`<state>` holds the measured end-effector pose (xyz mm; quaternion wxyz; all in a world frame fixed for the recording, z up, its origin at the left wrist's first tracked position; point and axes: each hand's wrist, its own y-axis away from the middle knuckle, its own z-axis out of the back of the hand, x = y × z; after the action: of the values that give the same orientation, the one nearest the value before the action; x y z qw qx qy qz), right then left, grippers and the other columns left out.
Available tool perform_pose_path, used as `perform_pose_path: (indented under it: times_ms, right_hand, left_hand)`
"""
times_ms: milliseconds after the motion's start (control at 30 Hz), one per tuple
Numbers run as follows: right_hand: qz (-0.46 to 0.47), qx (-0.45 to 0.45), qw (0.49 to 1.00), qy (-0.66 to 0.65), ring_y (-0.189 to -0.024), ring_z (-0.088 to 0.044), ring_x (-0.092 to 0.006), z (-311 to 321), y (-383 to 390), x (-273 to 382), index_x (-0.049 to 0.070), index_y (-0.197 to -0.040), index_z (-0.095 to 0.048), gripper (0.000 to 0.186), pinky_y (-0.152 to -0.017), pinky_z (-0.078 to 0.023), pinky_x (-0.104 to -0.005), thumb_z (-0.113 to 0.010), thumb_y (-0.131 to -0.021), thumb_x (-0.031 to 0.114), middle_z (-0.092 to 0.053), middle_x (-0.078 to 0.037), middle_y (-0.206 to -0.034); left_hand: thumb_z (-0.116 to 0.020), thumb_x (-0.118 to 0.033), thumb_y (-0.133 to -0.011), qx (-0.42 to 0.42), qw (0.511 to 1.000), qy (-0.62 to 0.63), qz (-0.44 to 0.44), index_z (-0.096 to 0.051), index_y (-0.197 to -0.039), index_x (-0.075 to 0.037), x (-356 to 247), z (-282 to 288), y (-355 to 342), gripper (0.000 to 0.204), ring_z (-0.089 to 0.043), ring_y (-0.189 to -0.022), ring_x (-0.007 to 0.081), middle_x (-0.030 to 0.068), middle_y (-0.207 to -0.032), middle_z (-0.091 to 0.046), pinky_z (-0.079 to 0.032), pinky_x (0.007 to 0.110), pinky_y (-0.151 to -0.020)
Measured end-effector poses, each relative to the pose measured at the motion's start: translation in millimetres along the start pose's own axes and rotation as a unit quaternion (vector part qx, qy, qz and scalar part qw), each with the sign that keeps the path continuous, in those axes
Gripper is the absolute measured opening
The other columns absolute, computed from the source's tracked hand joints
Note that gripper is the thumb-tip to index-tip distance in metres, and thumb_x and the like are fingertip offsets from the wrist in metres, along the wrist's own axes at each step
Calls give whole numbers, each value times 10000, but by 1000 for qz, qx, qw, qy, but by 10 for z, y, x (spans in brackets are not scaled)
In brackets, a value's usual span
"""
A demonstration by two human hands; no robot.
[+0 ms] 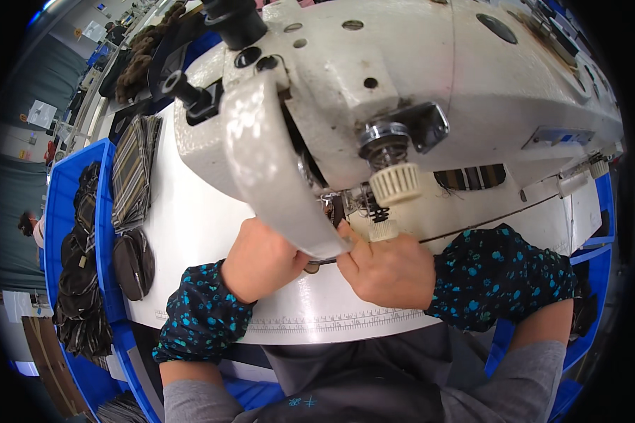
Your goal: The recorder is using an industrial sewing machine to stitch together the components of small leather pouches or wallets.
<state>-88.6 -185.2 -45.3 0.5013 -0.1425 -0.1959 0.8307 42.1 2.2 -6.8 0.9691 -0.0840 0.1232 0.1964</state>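
Note:
A white industrial sewing machine (430, 63) fills the upper middle of my view. My left hand (257, 261) is left of its needle area, with curled fingers partly behind the pale front cover (275, 162). My right hand (388, 268) is just right of it, fingers bent toward the presser foot (328, 204). A small dark workpiece (335, 215) shows by my right fingertips under the machine; what each hand grips is mostly hidden. A striped fabric piece (470, 176) lies farther back on the white table (176, 275).
A blue bin (53, 183) with dark fabric pieces hangs at the table's left, beside striped fabric (134, 169) and a dark pouch (131, 261). More blue bins (599, 296) sit at right. A person (34, 227) works at the far left.

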Motion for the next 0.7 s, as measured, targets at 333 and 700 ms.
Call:
perform_pose_path:
  times_ms: [333,700]
  right_hand:
    - [38,9,999,-3,-549,-549,-118,76,35,53,13,-979,-704,274,-488,-418,-266,-638,-759,163,-632,-48,-819]
    - [34,11,999,-11,-595,-575,-129,60,20,44,4,-1002,-709,264,-508,-439,-261,-652,-782,139,-645,-53,-847]
  left_hand:
    - [-780,-58,-732,-43,993,-52,-99,-760,-992,-91,125,-79,4,263,-657,-818,250,24,-938,-658,-551,327,-663]
    - [-719,-56,-675,-53,996,15,-63,-756,-995,-138,-83,8,-74,332,-609,-868,272,22,-1072,-647,-537,367,-791]
